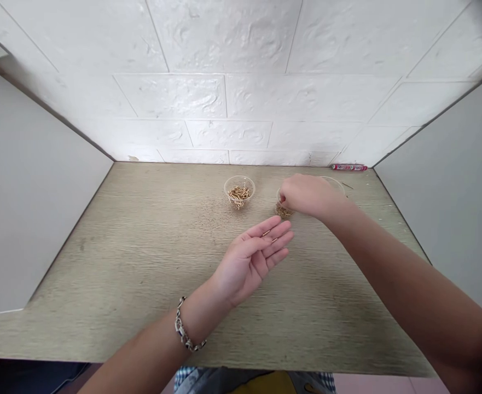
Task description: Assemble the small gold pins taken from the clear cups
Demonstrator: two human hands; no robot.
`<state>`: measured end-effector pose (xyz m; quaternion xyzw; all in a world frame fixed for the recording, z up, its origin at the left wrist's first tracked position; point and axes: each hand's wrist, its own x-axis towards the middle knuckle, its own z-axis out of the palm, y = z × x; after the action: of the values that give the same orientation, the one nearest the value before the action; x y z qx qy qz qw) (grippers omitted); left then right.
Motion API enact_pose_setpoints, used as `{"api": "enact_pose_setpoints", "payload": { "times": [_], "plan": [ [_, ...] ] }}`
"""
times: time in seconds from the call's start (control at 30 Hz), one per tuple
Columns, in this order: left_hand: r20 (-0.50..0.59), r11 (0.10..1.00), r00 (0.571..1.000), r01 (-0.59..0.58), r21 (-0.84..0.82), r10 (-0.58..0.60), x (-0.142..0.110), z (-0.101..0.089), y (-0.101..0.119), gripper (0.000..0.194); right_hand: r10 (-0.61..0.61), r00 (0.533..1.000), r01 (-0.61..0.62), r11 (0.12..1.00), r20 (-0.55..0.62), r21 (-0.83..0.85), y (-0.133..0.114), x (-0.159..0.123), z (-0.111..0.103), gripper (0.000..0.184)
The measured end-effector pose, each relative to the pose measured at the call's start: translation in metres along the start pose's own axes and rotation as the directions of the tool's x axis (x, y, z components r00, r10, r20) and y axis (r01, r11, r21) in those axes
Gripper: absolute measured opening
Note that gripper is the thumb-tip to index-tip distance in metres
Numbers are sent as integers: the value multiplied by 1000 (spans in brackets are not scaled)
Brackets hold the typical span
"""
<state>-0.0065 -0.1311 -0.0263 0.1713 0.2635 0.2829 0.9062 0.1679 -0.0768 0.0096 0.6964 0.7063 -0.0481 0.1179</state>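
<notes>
- Left cup [239,195] and right cup [282,212], toward far edge of table [121,262], latter beneath right hand [308,194]: fingers curled, grip impossible to tell.
- Red tube [349,167], by table's far right corner.
- Gold pieces [274,239] across extended fingers of upturned left hand [247,262].

A white wall [249,98] borders the rear of the wooden table [121,235]. Gray panels [27,186] flank it. A pink stick [348,167] lies along the wall's base, near the right corner.

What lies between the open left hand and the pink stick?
In the head view, the right hand lies between the left hand and the pink stick, with part of a clear, curved rim showing beyond it.
</notes>
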Motion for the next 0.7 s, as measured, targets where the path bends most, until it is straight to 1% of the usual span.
{"api": "enact_pose_setpoints", "payload": {
  "times": [0.07, 0.1, 0.17, 0.2, 0.27, 0.33, 0.37, 0.43, 0.47, 0.53, 0.57, 0.6, 0.63, 0.67, 0.7],
  "plan": [
    [-5, 1000, 1000, 0, 27, 0, 0, 1, -1, 30, 3, 1000, -3, 1000, -13, 16, 3, -1, 0, 20],
    [-8, 999, 1000, 0, 36, 0, 0, 1, -1, 28, 13, 999, -12, 999, -41, 31, 5, -3, -1, 19],
    [-11, 999, 1000, 1, 51, -1, 1, 1, -1, 26, 60, 986, -46, 994, -153, 97, 9, -11, -2, 18],
    [-10, 998, 1000, 5, 59, -4, 1, 0, -1, 25, 97, 969, -63, 986, -228, 154, 10, -16, -2, 17],
    [-7, 997, 1000, 16, 76, -16, 1, -1, -1, 23, 190, 914, -76, 947, -357, 311, 10, -30, -1, 14],
    [-10, 995, 999, 32, 89, -31, 2, -1, -1, 18, 260, 870, -29, 874, -418, 485, 8, -45, 4, 10],
    [-14, 995, 999, 36, 91, -35, 2, -1, -2, 15, 289, 862, 2, 820, -417, 573, 7, -52, 9, 10],
    [-24, 996, 999, 36, 86, -34, 2, 0, -3, 7, 327, 874, 55, 669, -360, 742, 4, -62, 21, 9],
    [-33, 996, 999, 33, 81, -31, 2, 1, -3, 5, 334, 891, 75, 559, -307, 826, 3, -66, 28, 9],
    [-57, 997, 998, 29, 75, -25, 3, 2, -4, 5, 303, 932, 111, 279, -197, 954, 1, -70, 44, 12],
    [-67, 997, 997, 31, 75, -26, 3, 3, -5, 6, 280, 948, 118, 138, -153, 983, 0, -71, 51, 14],
    [-73, 996, 997, 35, 79, -29, 4, 3, -5, 7, 258, 958, 120, 22, -122, 993, -1, -72, 58, 15],
    [-72, 995, 997, 41, 85, -35, 4, 3, -5, 8, 241, 965, 122, -52, -106, 991, -3, -72, 63, 16],
    [-66, 994, 997, 48, 95, -42, 5, 2, -5, 8, 229, 967, 132, -92, -108, 987, -4, -73, 67, 16],
    [-57, 993, 997, 52, 107, -46, 5, 2, -6, 7, 222, 967, 150, -108, -124, 983, -6, -74, 69, 16]
  ]
}}
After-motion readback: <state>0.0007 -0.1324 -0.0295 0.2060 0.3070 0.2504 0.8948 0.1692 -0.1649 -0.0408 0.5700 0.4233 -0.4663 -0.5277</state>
